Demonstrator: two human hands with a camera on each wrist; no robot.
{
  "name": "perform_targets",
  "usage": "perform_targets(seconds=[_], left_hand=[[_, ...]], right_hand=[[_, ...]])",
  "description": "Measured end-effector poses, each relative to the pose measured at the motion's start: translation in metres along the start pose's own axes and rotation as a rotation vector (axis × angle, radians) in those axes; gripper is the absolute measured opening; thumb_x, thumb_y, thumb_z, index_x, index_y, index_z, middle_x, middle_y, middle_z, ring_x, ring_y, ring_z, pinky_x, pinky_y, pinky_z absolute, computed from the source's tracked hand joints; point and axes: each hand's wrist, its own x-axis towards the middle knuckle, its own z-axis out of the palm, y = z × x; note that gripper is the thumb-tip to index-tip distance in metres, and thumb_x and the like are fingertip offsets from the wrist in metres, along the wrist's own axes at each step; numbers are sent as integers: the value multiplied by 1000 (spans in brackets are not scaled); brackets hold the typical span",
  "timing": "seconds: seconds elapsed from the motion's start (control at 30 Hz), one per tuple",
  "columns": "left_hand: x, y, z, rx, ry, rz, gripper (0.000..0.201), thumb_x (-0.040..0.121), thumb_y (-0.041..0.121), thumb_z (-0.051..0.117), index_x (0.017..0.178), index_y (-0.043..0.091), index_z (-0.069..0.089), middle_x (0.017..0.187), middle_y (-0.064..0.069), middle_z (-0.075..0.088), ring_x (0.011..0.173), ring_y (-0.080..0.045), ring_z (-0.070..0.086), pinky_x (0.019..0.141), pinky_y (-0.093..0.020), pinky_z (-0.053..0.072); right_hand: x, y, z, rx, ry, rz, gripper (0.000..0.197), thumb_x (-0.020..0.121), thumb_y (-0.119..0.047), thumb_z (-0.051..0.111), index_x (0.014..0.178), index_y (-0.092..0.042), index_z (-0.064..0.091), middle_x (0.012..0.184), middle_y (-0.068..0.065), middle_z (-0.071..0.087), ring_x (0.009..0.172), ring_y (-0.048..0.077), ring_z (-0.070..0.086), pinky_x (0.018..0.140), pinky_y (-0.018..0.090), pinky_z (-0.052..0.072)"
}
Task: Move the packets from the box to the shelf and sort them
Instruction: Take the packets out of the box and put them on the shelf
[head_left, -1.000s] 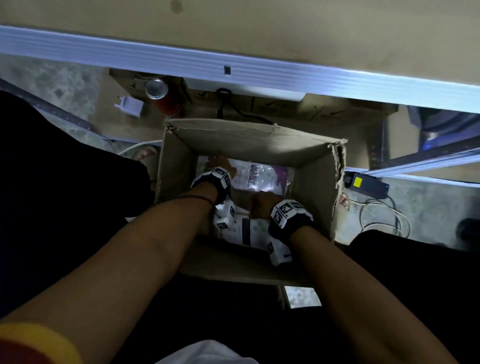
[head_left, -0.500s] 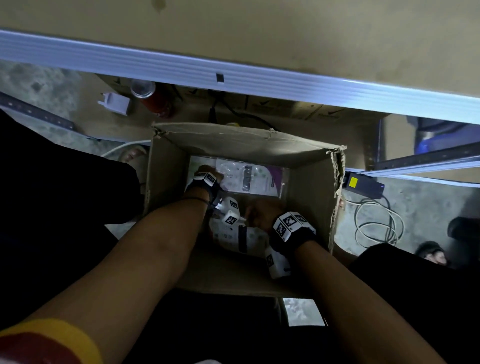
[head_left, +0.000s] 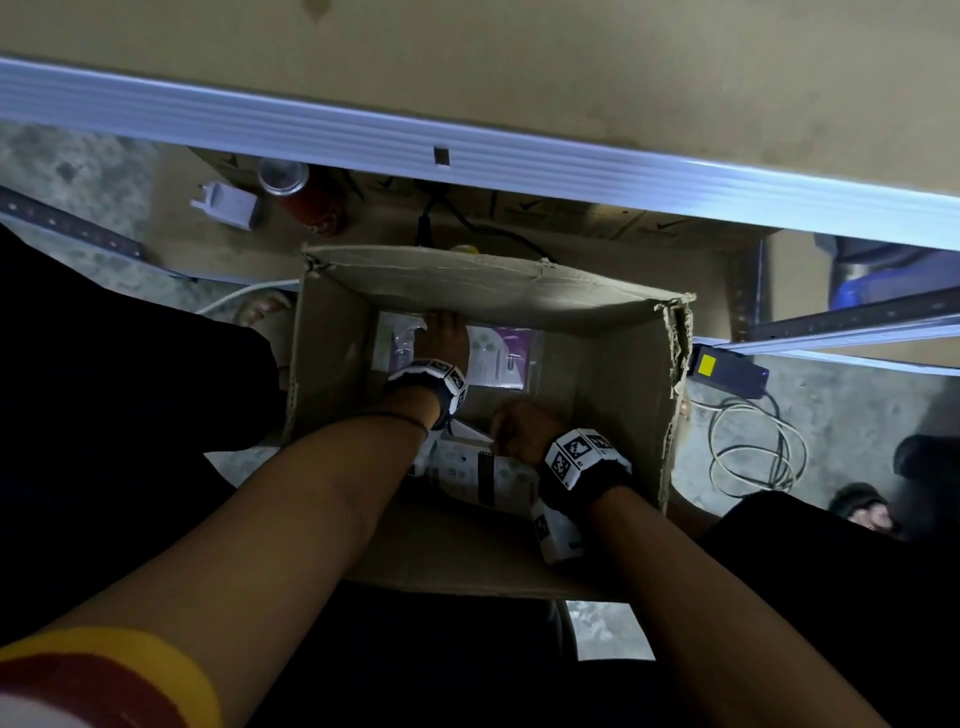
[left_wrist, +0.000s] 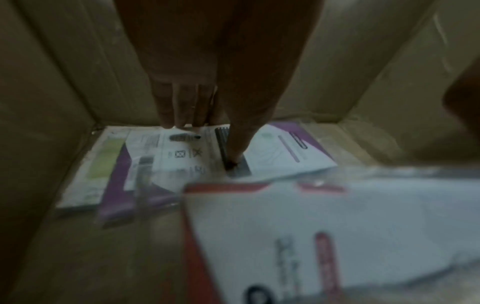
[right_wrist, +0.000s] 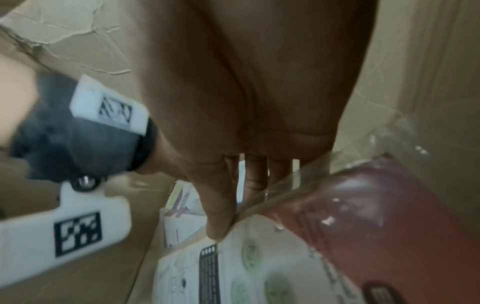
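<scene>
An open cardboard box (head_left: 467, 280) stands on the floor below the shelf's pale metal rail (head_left: 467, 156). My left hand (head_left: 441, 338) reaches to the box's far end. Its straight fingers (left_wrist: 182, 115) and thumb touch a white and purple packet (left_wrist: 283, 152) lying flat among a few others. My right hand (head_left: 514, 426) is at the near side and pinches a bunch of packets (head_left: 467, 467) by their edge, thumb in front and fingers behind. That bunch includes a white packet with green circles (right_wrist: 259, 267) and a reddish one (right_wrist: 376, 226).
Behind the box a red can (head_left: 306, 202) and a white plug (head_left: 228, 205) lie on flat cardboard. To the right are a black adapter with a yellow label (head_left: 727, 369) and a coiled cable (head_left: 753, 447). The box walls hem in both hands.
My left hand has moved from the middle of the box to the packets at its far end. My right hand has kept hold of its bunch and has barely moved.
</scene>
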Motion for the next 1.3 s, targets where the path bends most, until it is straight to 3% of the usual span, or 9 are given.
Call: perform_targets(seconds=[0.17, 0.33, 0.57, 0.7, 0.8, 1.07, 1.13, 1.2, 1.3], left_hand=[[2, -9, 7, 56, 75, 69, 43, 102, 11, 31, 144, 4, 35, 148, -20, 39, 138, -38, 37, 106, -48, 35], [-2, -16, 13, 61, 50, 51, 60, 94, 12, 50, 150, 5, 28, 151, -19, 36, 137, -37, 36, 108, -49, 33], [-6, -21, 8, 44, 89, 60, 68, 89, 10, 54, 151, 8, 27, 150, -19, 31, 135, -39, 37, 107, -51, 35], [-5, -24, 8, 91, 31, 82, 78, 84, 20, 69, 150, 8, 28, 153, -21, 27, 138, -40, 33, 114, -54, 28], [-4, -31, 13, 124, -1, 126, 81, 85, 25, 70, 151, 8, 27, 156, -21, 26, 141, -39, 31, 117, -55, 23], [6, -53, 8, 34, -195, 169, 86, 83, 16, 77, 153, 12, 27, 154, -14, 39, 140, -36, 42, 113, -48, 38], [6, -61, 5, 2, -294, 146, 77, 92, 19, 68, 155, 16, 24, 160, -12, 31, 142, -38, 39, 112, -52, 39], [6, -67, 3, 15, -364, 151, 63, 97, 21, 60, 153, 13, 31, 157, -15, 35, 138, -40, 43, 109, -53, 42], [3, -68, -3, -11, -339, 171, 50, 94, 17, 61, 142, 11, 46, 151, -15, 43, 132, -40, 48, 108, -51, 44]], right_hand=[[-3, 4, 0, 9, 29, -21, 17, 89, -6, 67, 105, -2, 71, 118, 14, 67, 111, 27, 62, 98, 33, 49], [-5, 5, 2, -18, 8, -33, 17, 91, -11, 66, 107, -5, 70, 119, 12, 66, 113, 25, 61, 97, 30, 46], [-6, 3, 0, -5, -22, -12, 19, 94, -9, 62, 111, -4, 68, 122, 12, 65, 115, 24, 60, 91, 25, 44], [-7, 3, 0, 5, -11, -4, 20, 93, -10, 63, 112, -4, 68, 122, 13, 65, 116, 24, 60, 96, 30, 47], [-7, 4, 1, -6, 10, -16, 22, 92, -9, 65, 112, -3, 67, 123, 13, 64, 116, 26, 60, 93, 27, 46], [-2, 6, 5, -31, 42, -30, 17, 89, -11, 69, 105, -6, 71, 119, 11, 66, 112, 24, 62, 92, 28, 49], [0, 7, 5, -41, 42, -13, 17, 88, -12, 70, 105, -7, 71, 119, 10, 66, 111, 24, 62, 92, 29, 50], [1, 8, 7, -28, 32, 3, 16, 88, -12, 70, 103, -8, 71, 117, 9, 67, 110, 24, 62, 84, 25, 47], [1, 7, 8, -24, 33, 16, 16, 87, -12, 71, 103, -7, 71, 117, 10, 67, 111, 24, 62, 82, 22, 43]])
